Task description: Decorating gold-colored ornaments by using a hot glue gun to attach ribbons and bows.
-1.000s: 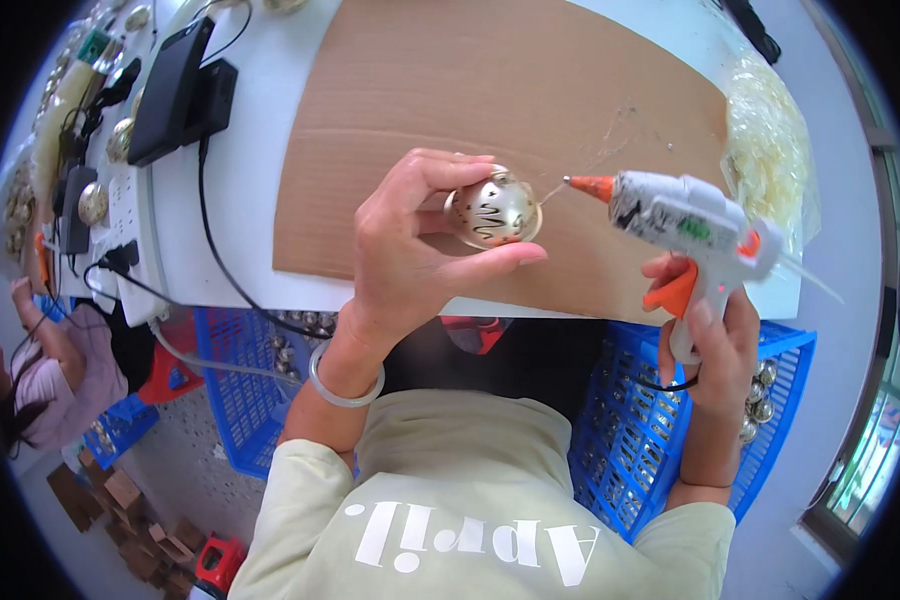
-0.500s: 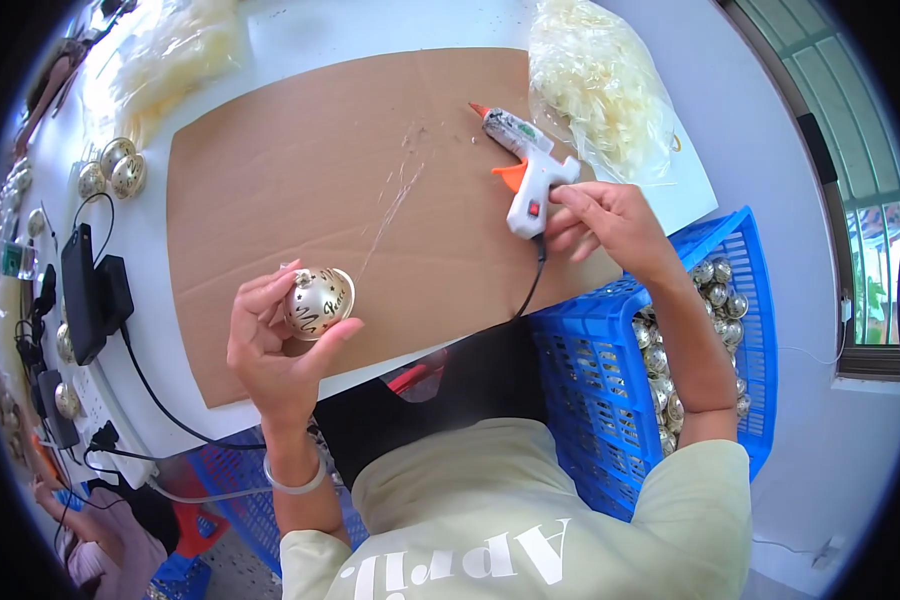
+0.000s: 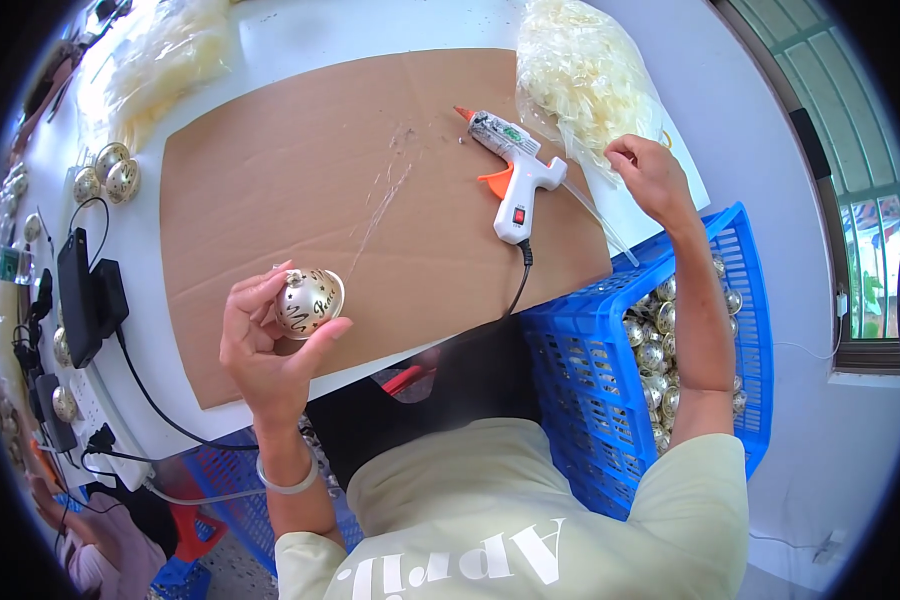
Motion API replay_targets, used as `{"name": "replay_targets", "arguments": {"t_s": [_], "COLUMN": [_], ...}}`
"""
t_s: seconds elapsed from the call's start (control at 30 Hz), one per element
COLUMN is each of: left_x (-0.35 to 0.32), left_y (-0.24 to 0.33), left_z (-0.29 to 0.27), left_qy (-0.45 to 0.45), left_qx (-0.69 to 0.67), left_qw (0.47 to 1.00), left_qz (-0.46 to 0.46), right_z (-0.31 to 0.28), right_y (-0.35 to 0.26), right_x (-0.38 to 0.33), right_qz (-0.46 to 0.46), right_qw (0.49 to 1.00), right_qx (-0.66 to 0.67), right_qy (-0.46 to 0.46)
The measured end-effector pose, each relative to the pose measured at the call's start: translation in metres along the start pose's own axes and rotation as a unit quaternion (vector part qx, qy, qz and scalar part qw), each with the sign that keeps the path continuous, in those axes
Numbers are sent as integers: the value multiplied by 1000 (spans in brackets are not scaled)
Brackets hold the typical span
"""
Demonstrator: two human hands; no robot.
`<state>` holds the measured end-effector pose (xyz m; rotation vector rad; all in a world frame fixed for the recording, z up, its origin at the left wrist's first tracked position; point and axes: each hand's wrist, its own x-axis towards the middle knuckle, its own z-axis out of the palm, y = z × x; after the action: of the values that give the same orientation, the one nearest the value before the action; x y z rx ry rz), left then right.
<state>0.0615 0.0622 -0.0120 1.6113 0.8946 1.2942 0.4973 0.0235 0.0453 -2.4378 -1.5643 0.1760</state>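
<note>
My left hand (image 3: 280,350) is closed around a pale gold Christmas bauble (image 3: 308,302) with dark printed patterns and a rim on its right side, held over the cardboard sheet (image 3: 300,180). My right hand (image 3: 655,180) has its fingers curled and pinched together at the edge of a clear plastic bag of cream-coloured strips (image 3: 580,80); what the fingertips hold, if anything, is too small to tell. Between the hands lies a white hot glue gun (image 3: 515,175) with an orange trigger and nozzle, pointing up and left. A clear glue stick (image 3: 605,225) sticks out of its back.
At my right stands a blue plastic crate (image 3: 590,400) of gold baubles (image 3: 652,355). Several baubles (image 3: 120,180), a black power adapter (image 3: 80,300) and cables lie left of the cardboard. Another filled plastic bag (image 3: 155,60) is at the far left; a person (image 3: 105,545) sits lower left.
My right hand has moved away from the glue gun's handle, up and right to the bag of cream strips, its fingers now drawn together. My left hand still holds the bauble.
</note>
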Motion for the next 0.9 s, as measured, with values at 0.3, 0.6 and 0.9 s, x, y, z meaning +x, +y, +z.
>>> {"name": "replay_targets", "arguments": {"t_s": [0.3, 0.6, 0.9], "left_x": [1, -2, -3], "left_y": [3, -5, -2], "left_z": [6, 0, -2], "left_qy": [-8, -6, -2], "left_qx": [1, -2, -1], "left_qw": [1000, 1000, 1000], "left_qz": [-13, 2, 1], "right_z": [9, 27, -3], "right_y": [18, 28, -7], "right_x": [-3, 21, -7], "right_qz": [-7, 16, -82], "right_qw": [989, 983, 985], "right_qx": [112, 132, 152], "right_qy": [-94, -125, 0]}}
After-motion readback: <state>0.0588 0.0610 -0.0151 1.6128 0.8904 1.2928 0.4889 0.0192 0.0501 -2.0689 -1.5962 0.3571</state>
